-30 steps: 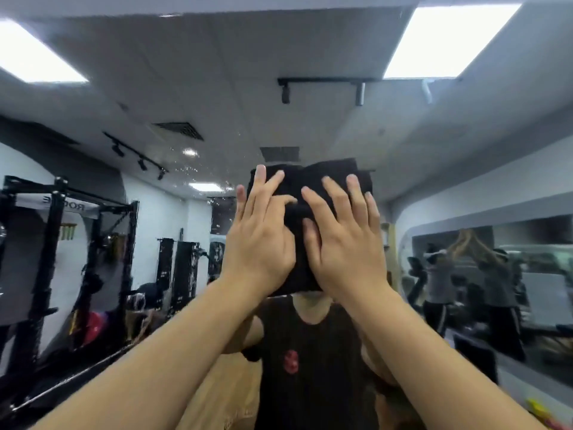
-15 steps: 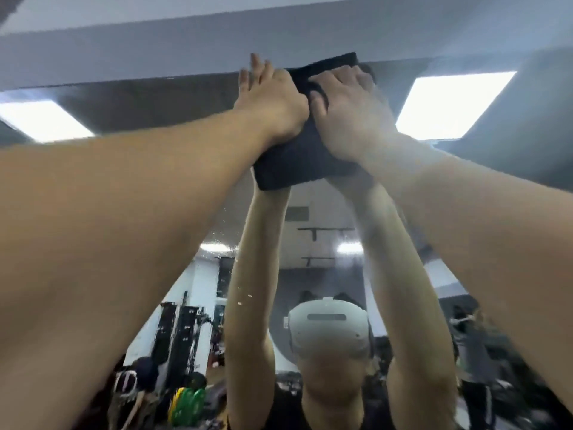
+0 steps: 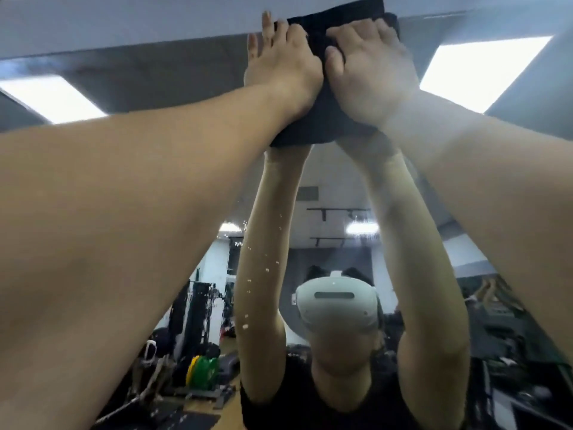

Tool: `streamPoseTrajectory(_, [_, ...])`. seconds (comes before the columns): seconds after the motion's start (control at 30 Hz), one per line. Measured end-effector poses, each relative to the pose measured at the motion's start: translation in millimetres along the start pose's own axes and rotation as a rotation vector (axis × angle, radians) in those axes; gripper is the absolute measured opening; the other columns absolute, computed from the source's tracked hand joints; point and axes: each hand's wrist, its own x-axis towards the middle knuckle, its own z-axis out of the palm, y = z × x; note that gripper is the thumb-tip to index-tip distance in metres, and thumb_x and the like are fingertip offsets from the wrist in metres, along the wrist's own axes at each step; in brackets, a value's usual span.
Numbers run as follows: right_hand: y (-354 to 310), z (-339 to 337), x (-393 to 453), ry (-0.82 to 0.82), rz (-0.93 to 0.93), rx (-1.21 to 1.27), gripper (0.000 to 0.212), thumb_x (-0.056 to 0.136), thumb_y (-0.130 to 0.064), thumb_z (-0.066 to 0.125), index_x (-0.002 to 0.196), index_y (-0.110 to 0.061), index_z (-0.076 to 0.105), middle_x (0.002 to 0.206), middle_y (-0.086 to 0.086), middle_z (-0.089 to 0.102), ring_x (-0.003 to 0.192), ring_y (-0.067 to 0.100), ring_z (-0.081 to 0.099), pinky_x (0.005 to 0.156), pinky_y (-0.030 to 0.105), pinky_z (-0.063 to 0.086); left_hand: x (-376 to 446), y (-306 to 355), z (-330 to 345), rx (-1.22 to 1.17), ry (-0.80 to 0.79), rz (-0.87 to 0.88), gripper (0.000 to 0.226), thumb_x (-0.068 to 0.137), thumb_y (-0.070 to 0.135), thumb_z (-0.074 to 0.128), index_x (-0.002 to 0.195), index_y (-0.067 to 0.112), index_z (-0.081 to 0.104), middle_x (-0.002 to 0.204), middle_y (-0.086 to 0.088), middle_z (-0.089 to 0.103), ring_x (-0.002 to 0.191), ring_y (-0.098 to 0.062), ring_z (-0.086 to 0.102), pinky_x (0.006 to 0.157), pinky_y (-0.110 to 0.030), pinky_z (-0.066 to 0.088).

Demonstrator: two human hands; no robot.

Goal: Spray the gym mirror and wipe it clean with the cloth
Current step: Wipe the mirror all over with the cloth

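The gym mirror (image 3: 173, 72) fills the view in front of me, with spray droplets (image 3: 266, 270) beaded on the glass lower down. A folded black cloth (image 3: 322, 125) is pressed flat against the glass at the mirror's top edge. My left hand (image 3: 282, 66) and my right hand (image 3: 369, 69) lie side by side on the cloth, fingers pointing up, both arms stretched overhead. The cloth's top pokes past the mirror's upper frame. No spray bottle is in view.
A pale wall band (image 3: 124, 20) runs above the mirror's top edge. The reflection shows my raised arms, a headset, ceiling light panels (image 3: 477, 69), a dark rack (image 3: 198, 308) and green and yellow weight plates (image 3: 203, 372) on the gym floor.
Both hands have slid the cloth up the glass from face height to the mirror's top edge. The view has tilted upward with them.
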Motion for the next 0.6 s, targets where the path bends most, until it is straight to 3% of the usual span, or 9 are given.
streamPoseTrajectory(0.2, [-18.8, -10.7, -62.7, -0.066, -0.045, -0.018, 0.059, 0.100, -0.049, 0.017, 0.151, -0.026, 0.038, 0.155, 0.003, 0.040, 0.147, 0.029, 0.027, 0.121, 0.047, 0.022, -77.1, -21.0, 1.7, 0.068, 0.024, 0.148, 0.055, 0.099, 0.017, 0.032, 0.153, 0.007, 0.035, 0.171, -0.013, 0.011, 0.158, -0.027, -0.006, 0.128, -0.046, -0.005])
streamPoseTrajectory(0.33, [-52.2, -20.1, -126.0, -0.132, 0.036, -0.015, 0.056, 0.102, -0.046, 0.022, 0.153, -0.027, 0.033, 0.161, 0.003, 0.031, 0.153, 0.030, 0.015, 0.125, 0.049, 0.012, -133.6, -40.6, -2.4, 0.100, 0.043, 0.274, 0.056, 0.092, 0.010, 0.036, 0.147, 0.000, 0.044, 0.169, -0.018, 0.015, 0.158, -0.033, 0.004, 0.127, -0.047, -0.004])
streamPoseTrajectory(0.47, [-93.4, -32.9, -200.0, -0.182, 0.081, -0.025, 0.055, 0.103, -0.043, 0.027, 0.154, -0.026, 0.032, 0.162, 0.003, 0.028, 0.154, 0.030, 0.011, 0.125, 0.049, 0.010, -206.9, -63.3, -10.9, 0.070, 0.045, 0.359, 0.064, 0.091, 0.009, 0.032, 0.154, 0.001, 0.038, 0.166, -0.019, 0.026, 0.155, -0.036, 0.019, 0.126, -0.051, 0.006])
streamPoseTrajectory(0.6, [-132.4, -44.8, -279.5, -0.236, 0.090, -0.060, 0.053, 0.103, -0.040, 0.034, 0.154, -0.023, 0.035, 0.161, 0.007, 0.031, 0.153, 0.033, 0.015, 0.124, 0.049, 0.012, -298.0, -84.8, -23.5, -0.039, -0.059, 0.333, 0.065, 0.089, 0.007, 0.036, 0.154, 0.002, 0.039, 0.165, -0.016, 0.031, 0.155, -0.035, 0.019, 0.126, -0.056, 0.015])
